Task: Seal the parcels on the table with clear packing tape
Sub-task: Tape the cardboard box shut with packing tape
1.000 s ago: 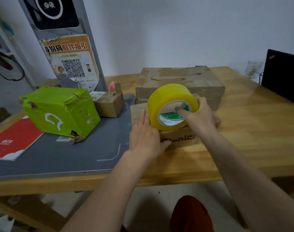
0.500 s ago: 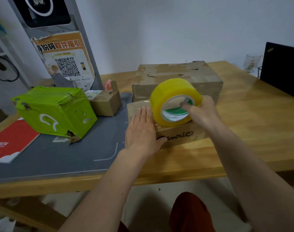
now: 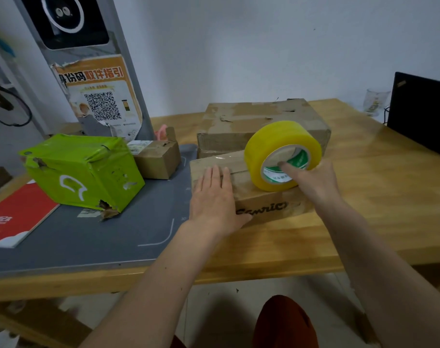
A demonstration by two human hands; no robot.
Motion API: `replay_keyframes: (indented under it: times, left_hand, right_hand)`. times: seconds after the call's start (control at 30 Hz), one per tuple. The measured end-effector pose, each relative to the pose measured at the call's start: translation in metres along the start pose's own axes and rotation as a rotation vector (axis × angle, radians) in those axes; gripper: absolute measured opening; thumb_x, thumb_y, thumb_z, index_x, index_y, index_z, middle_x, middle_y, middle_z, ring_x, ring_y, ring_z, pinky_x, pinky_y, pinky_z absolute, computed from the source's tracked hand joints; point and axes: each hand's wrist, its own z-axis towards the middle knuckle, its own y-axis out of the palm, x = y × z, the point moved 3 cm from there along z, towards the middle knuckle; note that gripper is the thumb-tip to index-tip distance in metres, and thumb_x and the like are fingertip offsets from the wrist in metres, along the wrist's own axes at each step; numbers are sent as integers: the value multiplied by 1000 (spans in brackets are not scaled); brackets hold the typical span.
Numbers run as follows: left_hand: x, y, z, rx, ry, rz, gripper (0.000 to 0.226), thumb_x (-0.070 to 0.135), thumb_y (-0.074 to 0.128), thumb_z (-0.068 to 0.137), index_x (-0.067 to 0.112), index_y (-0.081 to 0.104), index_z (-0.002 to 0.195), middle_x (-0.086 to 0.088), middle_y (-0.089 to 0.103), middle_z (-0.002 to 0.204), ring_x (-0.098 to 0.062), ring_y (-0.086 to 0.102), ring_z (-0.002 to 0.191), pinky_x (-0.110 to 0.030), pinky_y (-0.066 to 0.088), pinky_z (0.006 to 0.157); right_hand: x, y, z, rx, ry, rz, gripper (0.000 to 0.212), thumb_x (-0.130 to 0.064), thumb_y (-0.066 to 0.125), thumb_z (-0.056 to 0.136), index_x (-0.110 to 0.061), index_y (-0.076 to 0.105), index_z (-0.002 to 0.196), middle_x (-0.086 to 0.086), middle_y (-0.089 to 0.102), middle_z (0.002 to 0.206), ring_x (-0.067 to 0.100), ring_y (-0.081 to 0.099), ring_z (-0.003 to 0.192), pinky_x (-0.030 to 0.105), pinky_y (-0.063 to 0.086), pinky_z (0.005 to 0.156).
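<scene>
From the head camera, a small brown cardboard parcel (image 3: 261,197) with dark script on its near side lies at the front of the wooden table (image 3: 379,202), just before a larger worn carton (image 3: 261,124). A glossy clear strip runs along its top. The left hand (image 3: 214,197) lies flat on the parcel's left end, fingers straight. The right hand (image 3: 314,182) holds the fat yellow tape roll (image 3: 279,154) standing on edge on the parcel, one finger hooked into the core.
</scene>
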Motion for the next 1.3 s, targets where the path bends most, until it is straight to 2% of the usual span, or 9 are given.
replay_keyframes:
  times: [0.17, 0.43, 0.57, 0.67, 0.73, 0.83, 0.97, 1.17, 1.3]
  left_hand:
    - [18, -4, 13, -11, 77, -44, 116, 69, 58, 85, 9, -10, 157, -9, -10, 166, -23, -10, 153, -36, -6, 123]
    - [23, 1, 19, 7, 106, -58, 113, 66, 57, 88, 10, -13, 157, -5, -14, 166, -19, -12, 153, -32, -6, 122]
    - [24, 2, 18, -10, 109, -19, 113, 65, 57, 88, 8, -14, 156, -6, -16, 165, -20, -14, 152, -34, -6, 122]
    - [25, 3, 19, -7, 114, 4, 114, 65, 58, 87, 9, -13, 157, -7, -17, 165, -21, -15, 152, -34, -7, 122]
    - [25, 3, 19, -9, 121, 13, 113, 65, 59, 87, 13, -12, 157, -7, -17, 165, -21, -15, 152, -34, -8, 121]
    - [26, 3, 19, -19, 133, 15, 110, 64, 60, 87, 23, -13, 158, -7, -18, 165, -22, -16, 152, -35, -7, 121]
    - [25, 3, 19, -29, 132, 23, 106, 64, 60, 87, 30, -11, 157, -7, -18, 165, -23, -15, 152, -36, -6, 121]
    - [24, 4, 18, 1, 121, 28, 101, 67, 56, 87, 30, -7, 158, -7, -11, 166, -23, -12, 153, -51, -2, 124]
    - [22, 3, 18, 6, 131, 15, 98, 67, 54, 89, 30, -5, 158, -5, -9, 167, -21, -10, 153, -50, -1, 124]
  right_hand:
    - [-2, 2, 6, 29, -26, -47, 18, -28, 76, 82, -30, 60, 74, 8, 71, 94, 26, 66, 93, 49, 55, 82]
    - [-1, -9, 19, -5, -58, -107, 21, -21, 72, 85, -29, 62, 69, 7, 71, 88, 30, 66, 91, 49, 54, 84]
    - [1, -36, 31, 26, 0, 84, 23, -4, 72, 83, -26, 68, 81, -4, 68, 83, 19, 66, 87, 40, 54, 87]
    - [8, -41, 32, 68, 7, 118, 15, -9, 74, 83, -13, 70, 96, 0, 69, 88, 19, 67, 89, 35, 53, 81]
    - [17, -36, 28, 121, 67, 192, 24, -19, 79, 80, -12, 69, 100, 3, 69, 93, 20, 66, 93, 35, 53, 78]
    - [29, -22, 18, 87, 152, 273, 21, -27, 83, 75, -23, 67, 88, -2, 70, 91, 18, 67, 92, 38, 55, 79]
    - [30, -16, 16, 111, 152, 291, 20, -29, 80, 78, -27, 65, 91, 1, 70, 100, 22, 66, 99, 45, 54, 90]
    - [20, -22, 20, 139, 98, 269, 15, -21, 73, 86, -28, 62, 79, -9, 64, 81, 18, 62, 85, 36, 51, 80]
    - [15, -29, 21, 143, 33, 172, 17, -20, 71, 87, -31, 62, 77, -12, 64, 81, 16, 63, 84, 36, 51, 79]
